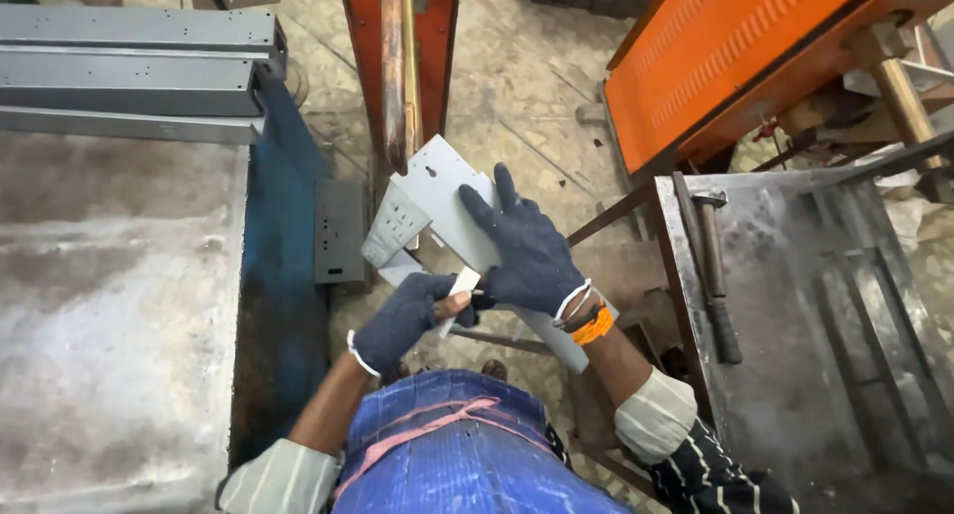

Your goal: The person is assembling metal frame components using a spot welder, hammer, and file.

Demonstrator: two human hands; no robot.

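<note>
I hold a grey sheet-metal bracket [437, 191] with punched holes and a folded flange in front of me, its top end against a rusty upright bar [396, 67] of an orange machine frame. My right hand [527, 251], in a dark knit glove, lies flat on the bracket's upper face with fingers spread. My left hand [407, 315], gloved the same way with a bare fingertip showing, pinches the bracket's lower edge at a small white tab [459, 285]. Orange bands circle my right wrist.
A grey worktable [109, 305] with a blue edge is at left, carrying stacked grey metal channels [129, 72]. At right is a steel bench [795, 315] with a hammer [715, 275] on it. An orange vented machine cover [735, 47] is upper right.
</note>
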